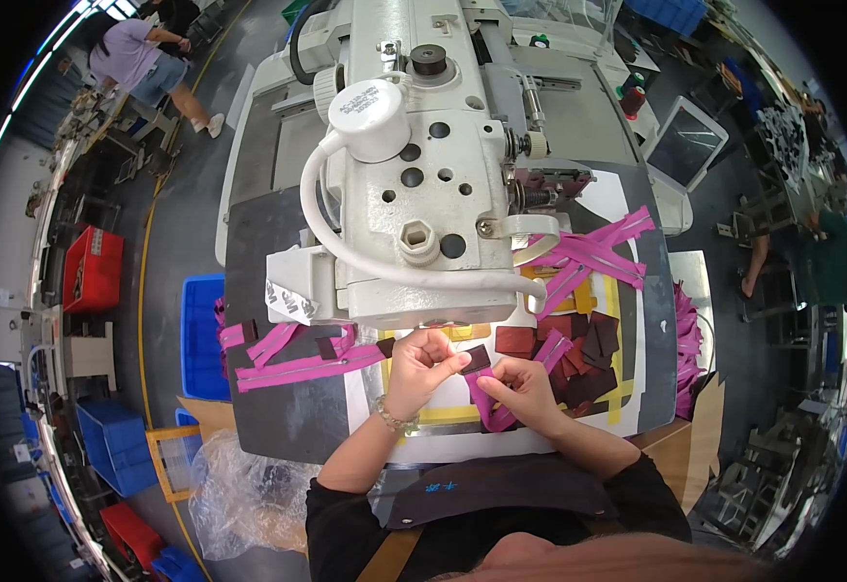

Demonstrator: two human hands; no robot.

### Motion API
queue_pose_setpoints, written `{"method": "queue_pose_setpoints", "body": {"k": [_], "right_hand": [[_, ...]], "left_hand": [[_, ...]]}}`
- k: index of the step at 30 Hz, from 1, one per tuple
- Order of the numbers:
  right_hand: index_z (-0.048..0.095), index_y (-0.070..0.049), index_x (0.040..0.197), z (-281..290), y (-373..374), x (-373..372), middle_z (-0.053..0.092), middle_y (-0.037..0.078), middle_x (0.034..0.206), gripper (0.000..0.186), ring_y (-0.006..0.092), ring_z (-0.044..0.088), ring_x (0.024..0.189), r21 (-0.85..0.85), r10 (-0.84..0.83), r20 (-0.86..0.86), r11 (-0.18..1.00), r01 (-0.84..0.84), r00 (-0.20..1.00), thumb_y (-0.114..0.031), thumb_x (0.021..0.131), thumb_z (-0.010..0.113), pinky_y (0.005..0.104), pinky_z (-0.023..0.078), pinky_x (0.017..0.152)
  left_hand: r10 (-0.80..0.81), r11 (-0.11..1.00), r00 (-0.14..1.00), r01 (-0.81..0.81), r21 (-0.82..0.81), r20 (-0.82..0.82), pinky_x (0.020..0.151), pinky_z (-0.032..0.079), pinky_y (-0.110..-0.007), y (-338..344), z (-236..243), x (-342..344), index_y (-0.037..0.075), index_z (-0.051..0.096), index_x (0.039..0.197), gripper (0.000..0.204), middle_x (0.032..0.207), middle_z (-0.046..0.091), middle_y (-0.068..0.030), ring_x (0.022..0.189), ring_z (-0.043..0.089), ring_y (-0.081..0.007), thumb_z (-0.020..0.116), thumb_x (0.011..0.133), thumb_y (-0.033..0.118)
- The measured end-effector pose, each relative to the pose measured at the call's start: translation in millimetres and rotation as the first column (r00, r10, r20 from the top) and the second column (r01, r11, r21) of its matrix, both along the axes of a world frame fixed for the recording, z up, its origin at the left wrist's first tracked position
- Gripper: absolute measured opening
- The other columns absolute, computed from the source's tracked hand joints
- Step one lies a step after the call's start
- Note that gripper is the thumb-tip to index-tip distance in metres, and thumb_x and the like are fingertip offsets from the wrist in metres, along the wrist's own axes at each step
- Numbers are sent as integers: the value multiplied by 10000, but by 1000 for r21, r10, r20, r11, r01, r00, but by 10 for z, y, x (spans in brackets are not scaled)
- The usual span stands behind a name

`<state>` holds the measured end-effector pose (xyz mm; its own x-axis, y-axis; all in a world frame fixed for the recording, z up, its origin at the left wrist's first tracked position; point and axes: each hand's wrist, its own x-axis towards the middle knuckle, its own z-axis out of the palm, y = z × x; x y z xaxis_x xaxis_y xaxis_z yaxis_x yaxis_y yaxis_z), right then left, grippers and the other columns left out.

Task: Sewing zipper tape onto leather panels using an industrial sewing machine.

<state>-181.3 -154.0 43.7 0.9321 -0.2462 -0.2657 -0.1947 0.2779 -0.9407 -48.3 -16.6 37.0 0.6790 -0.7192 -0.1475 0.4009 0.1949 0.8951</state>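
My left hand [423, 371] pinches a small dark brown fabric patch [479, 361] between thumb and forefinger, just below the head of a white sewing machine [384, 228]. Beside it, my right hand [525, 393] grips the end of a magenta zipper [497, 420], which loops down under the fingers. The patch and the zipper end meet between my hands; whether they are joined I cannot tell. To the right lies a heap of loose dark brown and reddish patches [593, 341]. Several magenta zippers [307, 371] with dark ends lie left of my hands.
More magenta zippers [598, 254] cross each other at the machine's right. A blue bin [202, 335] stands left of the dark work table [278, 427], above clear plastic wrap [249, 495]. Further zippers [687, 339] hang beyond the right edge. Another person [137, 58] is at far left.
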Motion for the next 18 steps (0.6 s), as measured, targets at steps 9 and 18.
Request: {"method": "queue_pose_setpoints", "body": {"k": [9,18], "right_hand": [[613,-15,824,-48,-8,16,604,-35,712,133,1,549,618,98,31,-25,995,-29,999,-107,911,654,165,435,539],[628,-4,834,33,2,24,613,-21,722,146,11,541,621,21,66,-64,998,-65,996,-119,924,635,172,422,539]], "left_hand": [[5,1000,1000,-5,-11,3,592,471,-181,3,-38,-6,71,539,784,216,727,597,30,653,588,-35,710,813,-57],[13,1000,1000,-13,5,8,588,454,-179,7,-3,16,68,527,762,229,720,592,31,640,572,-23,711,810,-59]]}}
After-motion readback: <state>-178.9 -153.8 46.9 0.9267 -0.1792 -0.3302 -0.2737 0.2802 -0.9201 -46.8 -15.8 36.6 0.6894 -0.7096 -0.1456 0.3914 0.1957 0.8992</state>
